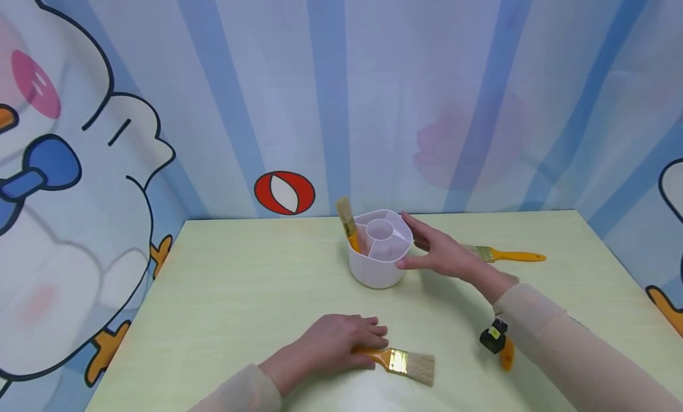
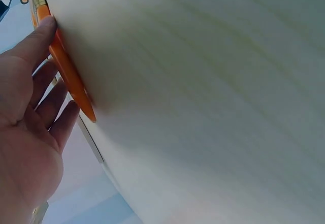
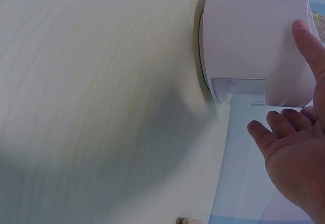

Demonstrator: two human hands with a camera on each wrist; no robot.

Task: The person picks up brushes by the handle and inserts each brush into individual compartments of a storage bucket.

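In the head view my left hand [image 1: 341,341] pinches the orange handle of a flat paintbrush [image 1: 413,366] near the table's front, bristles pointing right. The left wrist view shows the thumb on one face of that handle [image 2: 71,74], the fingers behind it. My right hand [image 1: 443,252] grips a round white divided organizer [image 1: 376,272] by its right side, thumb at the front rim, index finger at the back rim. Its other fingers lie beside a clear drawer-like window [image 3: 241,87] in the wall. A second paintbrush [image 1: 347,219] stands bristles up in a left compartment.
Behind the right hand another orange-handled paintbrush [image 1: 514,256] lies on the pale table [image 1: 256,281]. An orange handle end [image 1: 507,355] shows below the black wrist camera [image 1: 493,336]. A printed blue striped backdrop [image 1: 373,104] rises along the table's back edge.
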